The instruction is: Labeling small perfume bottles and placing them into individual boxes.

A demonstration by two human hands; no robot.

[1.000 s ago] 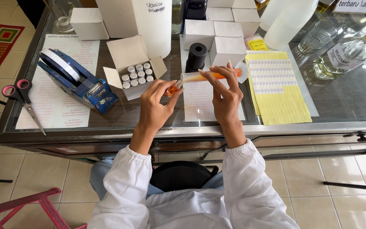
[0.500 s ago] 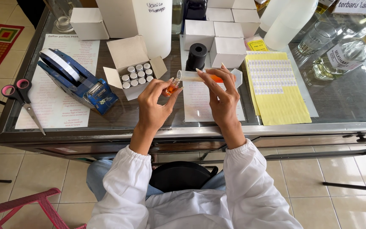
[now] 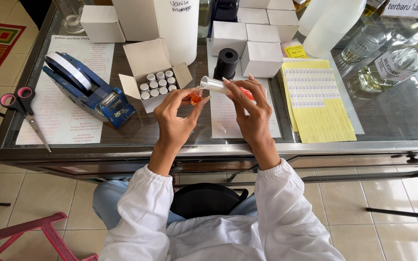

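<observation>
My left hand [image 3: 176,114] pinches a small glass vial [image 3: 196,96] with orange liquid in it, held upright above the glass counter. My right hand [image 3: 251,107] grips a clear measuring tube [image 3: 217,85] with orange liquid, tipped sideways so its mouth touches the vial's top. Just left of the vial stands an open white box [image 3: 147,62] holding several small capped vials [image 3: 156,84]. A black cap [image 3: 227,63] stands behind the tube.
A blue tape dispenser [image 3: 85,90] and pink-handled scissors [image 3: 24,109] lie at left. Closed white boxes [image 3: 256,46], a tall white container [image 3: 179,26], a yellow label sheet [image 3: 315,99] and glass bottles [image 3: 396,65] fill the back and right. The counter's metal edge [image 3: 209,150] is near me.
My right hand has tipped the tube further down to the left, until its mouth met the vial in my left hand. The orange liquid has shifted toward the vial.
</observation>
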